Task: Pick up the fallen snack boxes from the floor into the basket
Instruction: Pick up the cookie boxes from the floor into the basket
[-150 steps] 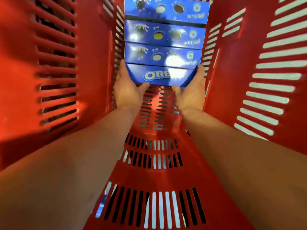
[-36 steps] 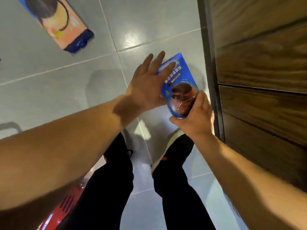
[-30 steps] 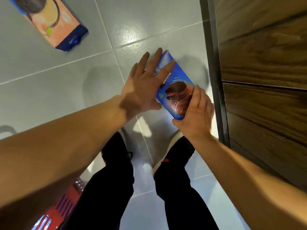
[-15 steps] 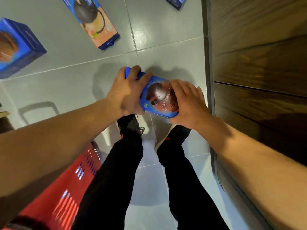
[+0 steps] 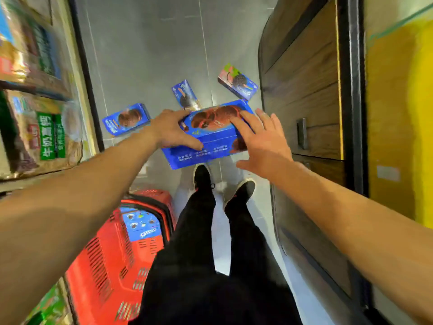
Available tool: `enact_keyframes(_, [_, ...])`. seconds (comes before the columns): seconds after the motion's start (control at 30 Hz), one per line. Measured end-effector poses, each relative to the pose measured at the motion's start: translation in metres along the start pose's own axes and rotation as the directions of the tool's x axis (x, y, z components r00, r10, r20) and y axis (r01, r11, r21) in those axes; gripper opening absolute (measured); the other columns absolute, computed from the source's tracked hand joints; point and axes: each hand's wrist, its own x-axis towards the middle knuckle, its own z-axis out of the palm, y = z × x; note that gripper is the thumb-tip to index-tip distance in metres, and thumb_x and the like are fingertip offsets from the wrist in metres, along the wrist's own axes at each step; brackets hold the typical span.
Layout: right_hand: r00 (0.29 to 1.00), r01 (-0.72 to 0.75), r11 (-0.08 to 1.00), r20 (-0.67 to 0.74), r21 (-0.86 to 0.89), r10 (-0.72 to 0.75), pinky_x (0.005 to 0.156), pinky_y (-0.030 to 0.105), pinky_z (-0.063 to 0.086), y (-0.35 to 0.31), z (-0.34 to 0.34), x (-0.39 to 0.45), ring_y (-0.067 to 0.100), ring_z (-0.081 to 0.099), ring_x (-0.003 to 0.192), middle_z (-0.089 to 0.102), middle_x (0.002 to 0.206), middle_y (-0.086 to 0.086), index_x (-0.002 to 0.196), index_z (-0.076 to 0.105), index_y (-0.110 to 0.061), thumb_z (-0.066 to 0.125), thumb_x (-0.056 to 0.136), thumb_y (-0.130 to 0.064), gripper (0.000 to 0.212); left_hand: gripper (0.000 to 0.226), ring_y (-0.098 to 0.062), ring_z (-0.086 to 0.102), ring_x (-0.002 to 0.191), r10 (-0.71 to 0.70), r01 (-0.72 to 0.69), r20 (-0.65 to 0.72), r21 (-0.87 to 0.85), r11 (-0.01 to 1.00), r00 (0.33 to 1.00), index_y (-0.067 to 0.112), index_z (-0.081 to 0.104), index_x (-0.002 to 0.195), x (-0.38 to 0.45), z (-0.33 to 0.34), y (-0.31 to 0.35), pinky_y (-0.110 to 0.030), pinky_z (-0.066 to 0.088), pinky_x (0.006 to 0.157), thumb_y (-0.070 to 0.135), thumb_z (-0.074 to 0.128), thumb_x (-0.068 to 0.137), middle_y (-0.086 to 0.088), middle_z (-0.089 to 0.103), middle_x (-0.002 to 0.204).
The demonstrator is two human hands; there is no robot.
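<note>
My left hand [image 5: 172, 131] grips the left end of a blue snack box [image 5: 210, 137] with a chocolate cookie picture, held in the air above my feet. My right hand [image 5: 262, 141] is spread with straight fingers, its fingertips resting on the box's right end. Three more boxes lie on the grey floor ahead: a blue one [image 5: 126, 118] at the left, a small blue one [image 5: 186, 95] in the middle and a green-and-pink one [image 5: 237, 82] at the right. The red basket [image 5: 112, 266] stands at my lower left with blue cookie boxes [image 5: 141, 222] inside.
A shelf of packaged goods [image 5: 39, 113] runs along the left side. A wooden cabinet wall [image 5: 304, 90] lines the right. My two legs in black trousers and black shoes [image 5: 203, 179] stand between basket and cabinet on the tiled floor [image 5: 152, 43].
I have stood up and lifted the blue box off the floor. My right hand has let go its curled grip and now lies spread on the box. The basket has come into view.
</note>
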Motion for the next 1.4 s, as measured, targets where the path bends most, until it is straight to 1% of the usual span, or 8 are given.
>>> enact_keyframes(0.13, [0.975, 0.055, 0.992, -0.206, -0.116, -0.079, 0.114, 0.053, 0.024, -0.018, -0.068, -0.028, 0.039, 0.032, 0.139, 0.036, 0.152, 0.009, 0.148, 0.034, -0.021, 0.081, 0.060, -0.045, 0.102, 0.067, -0.010, 0.061, 0.093, 0.035, -0.030, 0.019, -0.198, 0.980, 0.999, 0.042, 0.058, 0.114, -0.073, -0.042, 0.029, -0.023, 0.046, 0.084, 0.042, 0.087, 0.054, 0.014, 0.064, 0.104])
enact_keyframes(0.3, [0.892, 0.132, 0.981, -0.415, -0.141, -0.180, 0.101, 0.049, 0.042, -0.026, -0.110, -0.057, 0.038, 0.045, 0.125, 0.048, 0.135, 0.014, 0.137, 0.046, -0.014, 0.073, 0.071, -0.031, 0.074, 0.096, -0.013, 0.061, 0.105, 0.048, -0.085, -0.119, -0.322, 0.943, 0.992, 0.033, 0.056, 0.131, -0.143, -0.044, 0.050, -0.029, 0.044, 0.099, 0.053, 0.081, 0.040, 0.006, 0.062, 0.119])
enact_keyframes(0.47, [0.952, 0.163, 0.983, -0.274, 0.085, -0.135, 0.101, 0.044, 0.044, -0.025, -0.131, -0.095, 0.031, 0.040, 0.120, 0.044, 0.134, 0.005, 0.138, 0.042, -0.021, 0.080, 0.059, -0.033, 0.089, 0.053, -0.001, 0.063, 0.088, 0.038, -0.255, -0.451, -0.431, 0.865, 0.892, 0.039, 0.062, 0.105, -0.201, -0.002, 0.040, -0.025, 0.050, 0.090, 0.049, 0.080, 0.056, 0.009, 0.067, 0.105])
enact_keyframes(0.67, [0.956, 0.276, 0.911, -0.181, 0.305, -0.229, 0.102, 0.023, 0.025, -0.012, -0.134, -0.134, 0.022, 0.039, 0.124, 0.045, 0.132, 0.001, 0.141, 0.045, -0.023, 0.088, 0.056, -0.038, 0.096, 0.117, -0.010, 0.041, 0.126, 0.059, -0.274, -0.643, -0.239, 0.932, 0.763, 0.020, 0.035, 0.145, -0.261, 0.076, 0.049, -0.018, 0.028, 0.102, 0.065, 0.070, 0.043, 0.006, 0.042, 0.138])
enact_keyframes(0.87, [0.922, 0.387, 0.737, -0.230, 0.554, -0.311, 0.110, 0.029, 0.034, -0.032, -0.119, -0.170, 0.013, 0.041, 0.127, 0.038, 0.134, -0.007, 0.144, 0.038, -0.021, 0.091, 0.052, -0.032, 0.107, 0.114, -0.020, 0.049, 0.121, -0.199, -0.168, -0.771, -0.367, 0.915, 0.604, 0.021, 0.043, 0.140, -0.325, 0.147, 0.040, -0.018, 0.031, 0.095, 0.070, 0.066, 0.040, -0.007, 0.051, 0.133])
enact_keyframes(1.1, [0.849, 0.457, 0.629, -0.099, 0.628, -0.518, 0.108, 0.031, 0.040, -0.127, -0.083, -0.220, 0.005, 0.046, 0.127, 0.044, 0.142, -0.011, 0.146, 0.035, -0.029, 0.079, 0.049, -0.052, 0.109, 0.108, -0.018, 0.049, 0.120, -0.516, -0.123, -0.771, -0.593, 0.796, 0.375, 0.022, 0.049, 0.136, -0.430, 0.244, -0.008, -0.021, 0.031, 0.095, 0.068, 0.065, 0.040, -0.001, 0.052, 0.133])
enact_keyframes(1.23, [0.763, 0.509, 0.607, 0.007, 0.611, -0.647, 0.105, 0.026, 0.039, -0.191, -0.048, -0.253, 0.001, 0.048, 0.122, 0.047, 0.139, -0.011, 0.147, 0.034, -0.029, 0.089, 0.060, -0.038, 0.103, 0.108, -0.016, 0.047, 0.123, -0.683, -0.104, -0.688, -0.719, 0.687, 0.246, 0.024, 0.048, 0.137, -0.488, 0.308, -0.037, -0.023, 0.031, 0.099, 0.064, 0.072, 0.040, 0.000, 0.050, 0.137])
enact_keyframes(1.4, [0.678, 0.505, 0.617, 0.164, 0.604, -0.716, 0.107, 0.036, 0.044, -0.257, 0.010, -0.316, 0.009, 0.056, 0.121, 0.055, 0.136, -0.005, 0.148, 0.033, -0.028, 0.079, 0.047, -0.056, 0.115, 0.106, -0.018, 0.049, 0.122, -0.802, -0.104, -0.574, -0.819, 0.564, 0.164, 0.027, 0.046, 0.139, -0.546, 0.400, -0.083, -0.033, 0.039, 0.105, 0.064, 0.075, 0.043, 0.001, 0.051, 0.136])
